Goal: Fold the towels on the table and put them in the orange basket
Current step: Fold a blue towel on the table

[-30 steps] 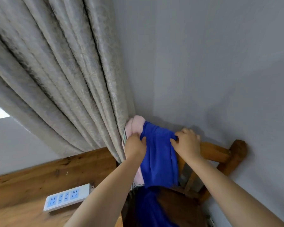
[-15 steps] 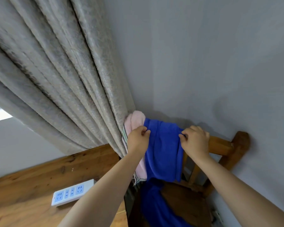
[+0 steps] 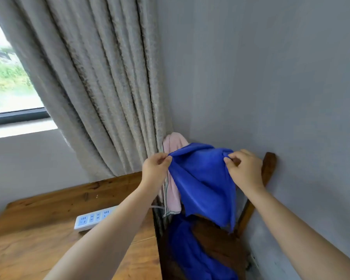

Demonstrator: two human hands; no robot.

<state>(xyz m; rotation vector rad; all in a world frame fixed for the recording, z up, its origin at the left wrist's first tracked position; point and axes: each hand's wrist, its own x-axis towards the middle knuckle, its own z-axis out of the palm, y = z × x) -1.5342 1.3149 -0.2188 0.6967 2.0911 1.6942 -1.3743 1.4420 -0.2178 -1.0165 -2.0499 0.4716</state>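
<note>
A white power strip (image 3: pixel 94 217) is lying on the wooden table (image 3: pixel 38 229) nearby. Beyond it, the left hand (image 3: pixel 156 168) and right hand (image 3: pixel 243 168) are each pinching a top corner of a blue towel (image 3: pixel 202 182), probably lifting it off the wooden chair (image 3: pixel 268 168) for folding; next comes laying it on the table. A pink towel (image 3: pixel 173 190) is hanging behind, against the grey curtain (image 3: pixel 101 87). No orange basket is showing.

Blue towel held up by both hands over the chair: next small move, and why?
Probably carry the blue towel left over the wooden table and lay it flat. The left hand and right hand pinch its top edge, it hangs creased above the chair, and folding needs a flat surface. No orange basket is in view.
</note>
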